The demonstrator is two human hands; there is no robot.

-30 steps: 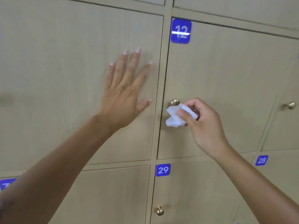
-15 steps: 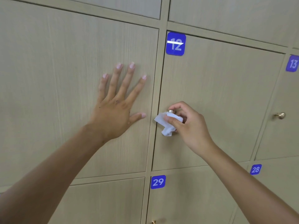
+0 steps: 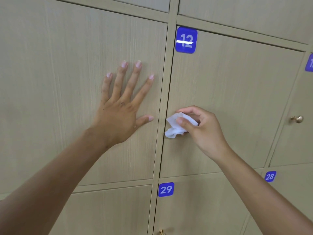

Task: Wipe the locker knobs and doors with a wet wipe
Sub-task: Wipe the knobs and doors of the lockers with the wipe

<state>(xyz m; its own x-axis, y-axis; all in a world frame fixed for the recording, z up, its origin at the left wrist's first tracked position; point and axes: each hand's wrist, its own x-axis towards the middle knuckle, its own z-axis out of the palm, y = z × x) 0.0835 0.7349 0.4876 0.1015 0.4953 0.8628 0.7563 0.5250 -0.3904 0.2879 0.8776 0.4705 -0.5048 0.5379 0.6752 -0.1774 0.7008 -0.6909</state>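
where the crumpled white wet wipe point(image 3: 176, 125) bunches against the left edge of the pale wood-grain locker door numbered 12 point(image 3: 228, 92), it covers the spot at mid-height of that door, and no knob shows beneath it. the right hand point(image 3: 199, 128) pinches the wipe, thumb on the near face and curled fingers behind it. a blue square label with a white 12 point(image 3: 186, 40) sits in the door's upper left corner, crossed by a bright streak. just left, across the vertical frame strip, the left hand point(image 3: 122, 106) lies flat on the neighbouring pale wood-grain door point(image 3: 59, 73), fingers straight and spread, thumb pointing towards the wipe but apart from it. below door 12, a blue label reading 29 point(image 3: 166, 189) marks the lower door, with a small brass knob point(image 3: 161, 232) at the bottom edge. to the right, another round brass knob point(image 3: 297, 119) stands on the next door, above a blue label reading 28 point(image 3: 270, 176).
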